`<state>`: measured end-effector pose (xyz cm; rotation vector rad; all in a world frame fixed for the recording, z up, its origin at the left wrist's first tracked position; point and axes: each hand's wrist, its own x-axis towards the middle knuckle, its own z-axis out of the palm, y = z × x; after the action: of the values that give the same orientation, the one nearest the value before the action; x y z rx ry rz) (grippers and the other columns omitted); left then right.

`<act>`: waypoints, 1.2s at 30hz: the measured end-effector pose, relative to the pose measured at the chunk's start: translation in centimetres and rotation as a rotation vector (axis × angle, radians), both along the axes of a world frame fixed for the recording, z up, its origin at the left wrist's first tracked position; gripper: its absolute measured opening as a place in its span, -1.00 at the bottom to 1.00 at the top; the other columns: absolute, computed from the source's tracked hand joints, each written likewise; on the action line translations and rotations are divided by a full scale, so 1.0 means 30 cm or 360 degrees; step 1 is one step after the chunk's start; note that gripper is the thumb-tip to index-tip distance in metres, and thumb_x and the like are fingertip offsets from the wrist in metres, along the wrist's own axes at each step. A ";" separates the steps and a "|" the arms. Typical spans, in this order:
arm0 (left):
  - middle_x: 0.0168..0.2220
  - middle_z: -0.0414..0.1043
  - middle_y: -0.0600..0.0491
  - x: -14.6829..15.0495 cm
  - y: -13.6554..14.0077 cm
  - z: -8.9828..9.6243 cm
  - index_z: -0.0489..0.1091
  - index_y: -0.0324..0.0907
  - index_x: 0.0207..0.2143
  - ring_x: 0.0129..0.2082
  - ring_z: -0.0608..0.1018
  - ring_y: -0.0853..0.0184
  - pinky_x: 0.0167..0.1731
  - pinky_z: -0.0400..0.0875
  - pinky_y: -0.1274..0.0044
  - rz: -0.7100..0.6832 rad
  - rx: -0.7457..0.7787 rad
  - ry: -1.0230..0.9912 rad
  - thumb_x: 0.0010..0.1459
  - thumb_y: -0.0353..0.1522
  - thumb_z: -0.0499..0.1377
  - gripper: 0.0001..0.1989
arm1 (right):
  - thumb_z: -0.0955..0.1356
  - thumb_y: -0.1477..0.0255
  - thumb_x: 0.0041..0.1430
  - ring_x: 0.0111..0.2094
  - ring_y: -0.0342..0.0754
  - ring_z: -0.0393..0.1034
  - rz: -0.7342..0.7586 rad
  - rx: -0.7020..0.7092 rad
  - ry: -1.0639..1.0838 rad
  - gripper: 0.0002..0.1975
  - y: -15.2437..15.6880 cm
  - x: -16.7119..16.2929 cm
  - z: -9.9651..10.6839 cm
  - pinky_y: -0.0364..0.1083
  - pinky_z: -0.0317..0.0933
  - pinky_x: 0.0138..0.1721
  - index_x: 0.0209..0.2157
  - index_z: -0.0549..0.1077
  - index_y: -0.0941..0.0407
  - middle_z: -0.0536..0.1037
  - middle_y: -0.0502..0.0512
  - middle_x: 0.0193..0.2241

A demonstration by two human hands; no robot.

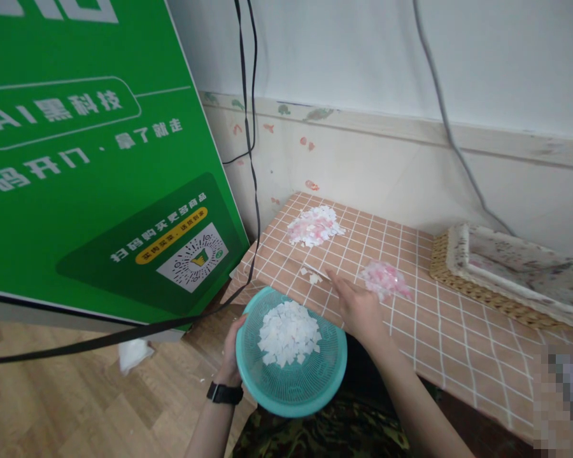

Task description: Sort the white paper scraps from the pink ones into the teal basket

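My left hand (232,348), with a black band on its wrist, grips the left rim of a teal plastic colander (340,372). The colander is tilted slightly against the table's front edge and holds a heap of small white paper pieces (289,334). Over the table edge, my right hand (358,308) has its fingers drawn together, the fingertips beside a few loose white scraps (311,275). A thin pale line shows at those fingertips; what it is I cannot make out. Right of that hand lies a pink and white pile of bits (386,280).
A larger pile of white and pink scraps (315,226) lies at the back of the checked tablecloth (434,331). A lined wicker basket (487,299) stands at the right. The green panel (100,222) rises at left, with a black cable (254,191) hanging before it.
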<state>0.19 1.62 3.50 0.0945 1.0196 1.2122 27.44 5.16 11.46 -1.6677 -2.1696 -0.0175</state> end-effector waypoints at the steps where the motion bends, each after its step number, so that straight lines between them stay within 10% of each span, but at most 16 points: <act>1: -0.51 0.54 0.08 0.001 -0.002 -0.003 0.44 -0.22 -0.39 -0.52 0.53 0.35 -0.44 0.42 0.52 0.0006 0.0005 -0.0005 -0.02 -0.32 0.21 -0.84 | 0.17 0.65 0.07 -0.25 -0.04 0.46 0.0014 -0.0001 0.0007 -0.45 -0.002 -0.001 -0.002 -0.11 0.30 -0.32 0.11 0.26 0.08 0.50 0.09 -0.07; 36: -0.51 0.55 0.04 0.026 -0.012 0.046 0.47 -0.24 -0.42 -0.52 0.54 0.33 -0.41 0.44 0.51 -0.0062 0.0051 -0.0149 -0.03 -0.32 0.22 -0.84 | 0.17 0.66 0.10 -0.13 -0.08 0.44 0.0251 -0.0022 0.0435 -0.50 -0.148 -0.043 0.017 -0.09 0.33 -0.13 0.05 0.34 0.05 0.50 0.07 -0.08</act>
<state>0.97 1.27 4.90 0.0820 0.9130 1.1869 26.16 0.71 11.98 -1.4084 -2.0871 0.2554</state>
